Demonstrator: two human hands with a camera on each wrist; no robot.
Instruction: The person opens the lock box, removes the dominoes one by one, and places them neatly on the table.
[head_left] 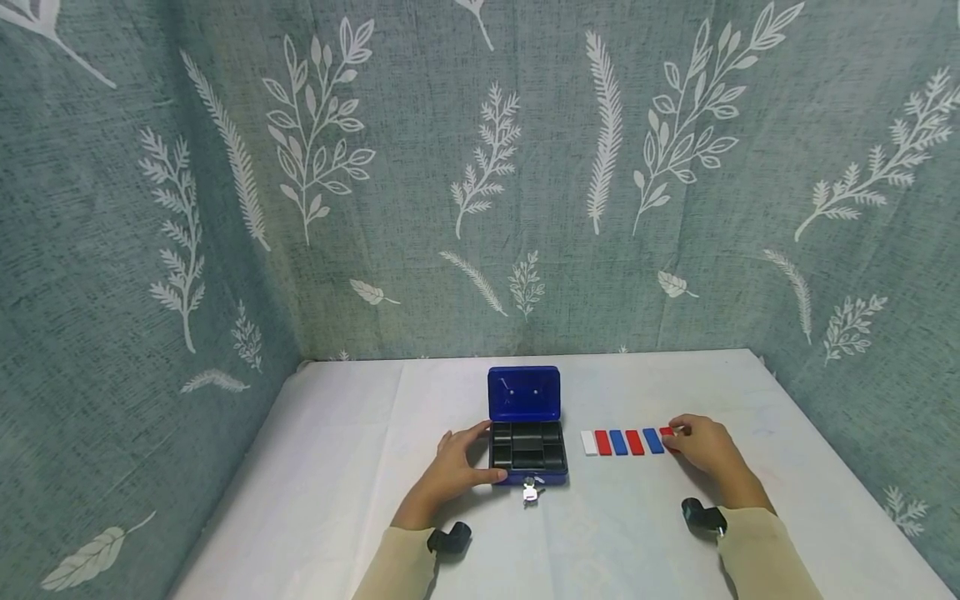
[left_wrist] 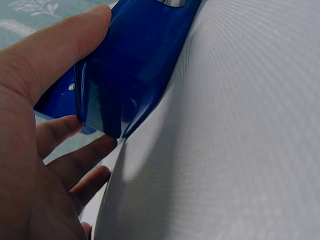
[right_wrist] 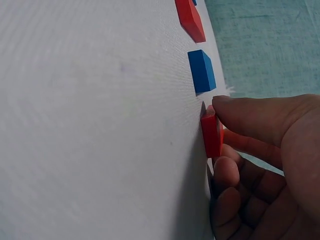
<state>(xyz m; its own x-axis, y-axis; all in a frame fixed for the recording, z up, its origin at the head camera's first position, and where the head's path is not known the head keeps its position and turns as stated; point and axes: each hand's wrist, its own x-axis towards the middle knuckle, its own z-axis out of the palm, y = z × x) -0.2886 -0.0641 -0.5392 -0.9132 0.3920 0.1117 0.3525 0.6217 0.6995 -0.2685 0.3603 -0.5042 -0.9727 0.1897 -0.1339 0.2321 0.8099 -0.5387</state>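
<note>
A blue cash box [head_left: 551,479] stands on the white table with its lid [head_left: 525,408] raised and a black compartment tray [head_left: 527,457] inside. My left hand [head_left: 453,469] grips the box's left side, thumb at the front corner and fingers along the side toward the back. A key [head_left: 531,493] hangs from the front lock. To the right, my right hand [head_left: 708,450] pinches a red block [right_wrist: 212,135] at the right end of a row. In the right wrist view the thumb is on the block's top end, and the other fingers curl beside it.
The row between box and right hand holds a white block [head_left: 589,443], red blocks [head_left: 603,443] and blue blocks [head_left: 618,442], spaced slightly apart. A green leaf-patterned cloth [head_left: 420,183] stands behind the table and along both sides.
</note>
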